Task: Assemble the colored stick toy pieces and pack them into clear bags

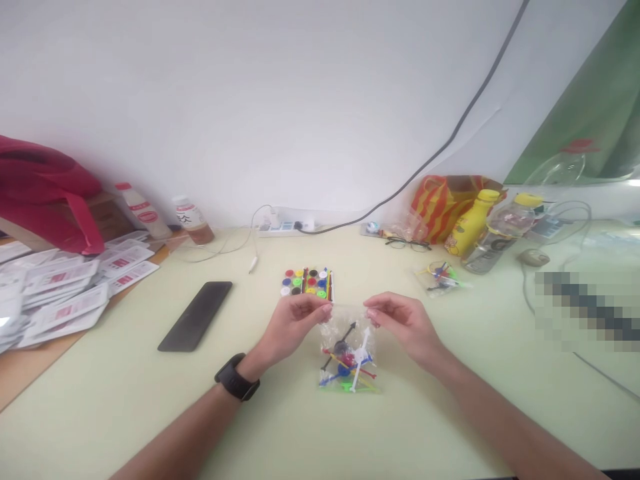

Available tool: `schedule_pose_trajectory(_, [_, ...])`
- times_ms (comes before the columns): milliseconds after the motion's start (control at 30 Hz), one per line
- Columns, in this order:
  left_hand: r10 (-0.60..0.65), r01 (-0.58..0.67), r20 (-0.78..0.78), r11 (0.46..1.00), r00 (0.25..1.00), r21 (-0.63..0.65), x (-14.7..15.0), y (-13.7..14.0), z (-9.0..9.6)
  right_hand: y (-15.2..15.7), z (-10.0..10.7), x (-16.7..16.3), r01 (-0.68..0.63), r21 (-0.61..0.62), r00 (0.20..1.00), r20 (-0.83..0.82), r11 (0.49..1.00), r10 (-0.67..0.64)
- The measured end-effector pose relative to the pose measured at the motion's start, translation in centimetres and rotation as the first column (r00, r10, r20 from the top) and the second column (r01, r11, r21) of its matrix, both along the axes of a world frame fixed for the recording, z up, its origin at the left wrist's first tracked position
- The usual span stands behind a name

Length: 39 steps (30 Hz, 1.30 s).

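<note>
A clear plastic bag (350, 360) hangs between my two hands, its top edge stretched between them. Inside it lie several coloured plastic arrow spinners: black, white, blue, red, yellow and green. My left hand (295, 323), below which a black watch (237, 377) circles the wrist, pinches the bag's upper left corner. At the upper right corner the fingers of my right hand (403, 323) are closed in a pinch. Just beyond my left hand lies a set of round coloured pieces in rows (307, 282), partly hidden by that hand.
A black phone-like slab (196, 317) lies at left, near stacked white packets (65, 287). Another bag of spinners (441, 277) rests to the right. Along the wall stand bottles (193, 219), a power strip (284, 227), glasses (407, 245), a striped bag (435, 207) and a yellow bottle (471, 223).
</note>
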<state>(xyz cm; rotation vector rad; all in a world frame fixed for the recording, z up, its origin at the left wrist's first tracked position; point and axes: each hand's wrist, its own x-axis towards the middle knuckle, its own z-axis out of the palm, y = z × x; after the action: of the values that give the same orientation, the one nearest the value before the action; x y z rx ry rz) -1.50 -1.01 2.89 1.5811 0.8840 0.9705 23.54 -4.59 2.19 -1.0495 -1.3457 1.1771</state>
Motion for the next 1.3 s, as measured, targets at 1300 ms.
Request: schedule_pose_trajectory(1300, [0.052, -0.051, 0.028, 0.998, 0.998, -0.029, -0.2, 0.1, -0.8, 0.2, -0.6, 0.3, 0.036, 0.061, 0.997, 0.07, 0.998, -0.041])
